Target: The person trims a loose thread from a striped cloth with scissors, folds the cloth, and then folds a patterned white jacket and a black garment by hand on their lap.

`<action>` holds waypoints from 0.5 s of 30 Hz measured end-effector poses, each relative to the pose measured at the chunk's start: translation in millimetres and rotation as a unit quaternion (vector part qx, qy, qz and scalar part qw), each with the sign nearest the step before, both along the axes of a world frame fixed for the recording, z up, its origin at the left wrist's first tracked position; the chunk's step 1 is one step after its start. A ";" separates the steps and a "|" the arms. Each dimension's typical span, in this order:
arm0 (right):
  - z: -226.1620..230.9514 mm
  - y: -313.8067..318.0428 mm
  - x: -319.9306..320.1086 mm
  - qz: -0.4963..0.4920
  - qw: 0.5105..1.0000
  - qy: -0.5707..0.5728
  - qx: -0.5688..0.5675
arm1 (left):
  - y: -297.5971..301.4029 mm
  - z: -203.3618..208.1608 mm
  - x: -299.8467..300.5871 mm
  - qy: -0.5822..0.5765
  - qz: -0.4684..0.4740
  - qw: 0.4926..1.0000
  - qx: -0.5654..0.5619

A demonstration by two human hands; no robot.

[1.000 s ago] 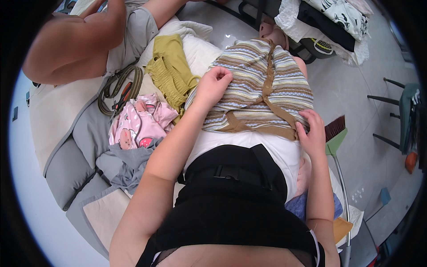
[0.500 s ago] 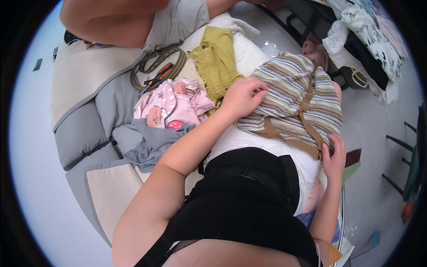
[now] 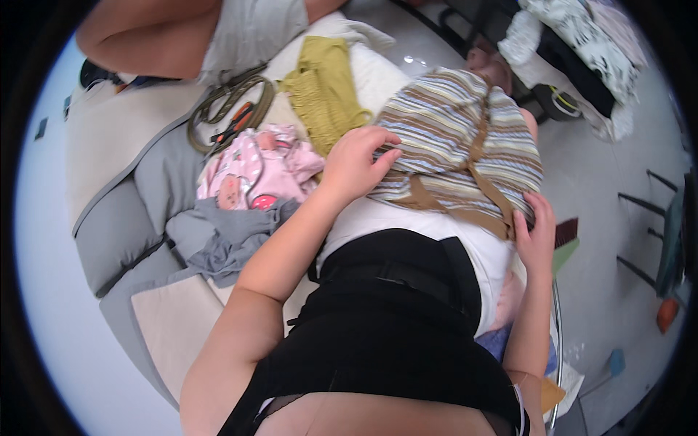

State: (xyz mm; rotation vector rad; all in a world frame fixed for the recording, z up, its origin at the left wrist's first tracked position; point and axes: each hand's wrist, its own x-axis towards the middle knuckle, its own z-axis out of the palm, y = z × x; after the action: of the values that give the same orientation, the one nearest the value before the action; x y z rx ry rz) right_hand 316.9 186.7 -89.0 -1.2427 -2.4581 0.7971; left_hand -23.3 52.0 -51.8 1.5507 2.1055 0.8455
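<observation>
A striped knit cardigan (image 3: 443, 120) in brown, white, yellow and pale blue, with brown trim, lies across my lap over white bottoms (image 3: 407, 224). At its left edge is my left hand (image 3: 360, 161), the thumb apart from the loosely bent fingers. My right hand (image 3: 536, 227) rests at the cardigan's lower right edge, thumb and fingers spread on the fabric. Left of my left hand lie a mustard garment (image 3: 320, 91) with a gathered section, a pink printed garment (image 3: 280, 168) and a crumpled grey cloth (image 3: 236, 236).
A coiled olive belt (image 3: 196, 134) and orange-black scissors (image 3: 236, 122) lie on the grey and beige sofa (image 3: 116, 218). Another person's bent leg (image 3: 145, 40) is at the upper left. Clothes (image 3: 592, 43) hang at upper right; a brush (image 3: 566, 232) and chair (image 3: 669, 236) are at right.
The whole view has shifted slightly. My left thumb has spread away from the fingers, which were curled closer together. My right hand stays at the cardigan's lower right edge.
</observation>
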 end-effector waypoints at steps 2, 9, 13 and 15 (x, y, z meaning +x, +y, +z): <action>-0.7 0.2 5.6 -0.030 0.999 -0.014 0.013 | -2.4 -3.3 5.4 -0.003 -0.046 0.999 -0.019; -6.6 8.6 36.9 -0.142 0.976 -0.028 -0.162 | -42.8 -32.0 -9.8 -0.028 0.078 0.988 -0.134; -14.2 8.7 35.8 -0.153 0.974 0.021 -0.167 | -39.7 -29.3 -4.8 -0.150 0.120 0.964 -0.182; -12.4 10.4 34.3 -0.159 0.968 0.061 -0.186 | -39.5 -36.6 -6.9 -0.163 0.141 0.962 -0.167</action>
State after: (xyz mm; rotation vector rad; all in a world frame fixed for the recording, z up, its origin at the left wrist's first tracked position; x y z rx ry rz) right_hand 351.2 197.1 -101.4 -1.6087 -1.9956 1.2336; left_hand -30.1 12.5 -88.4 0.8877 2.1121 0.7286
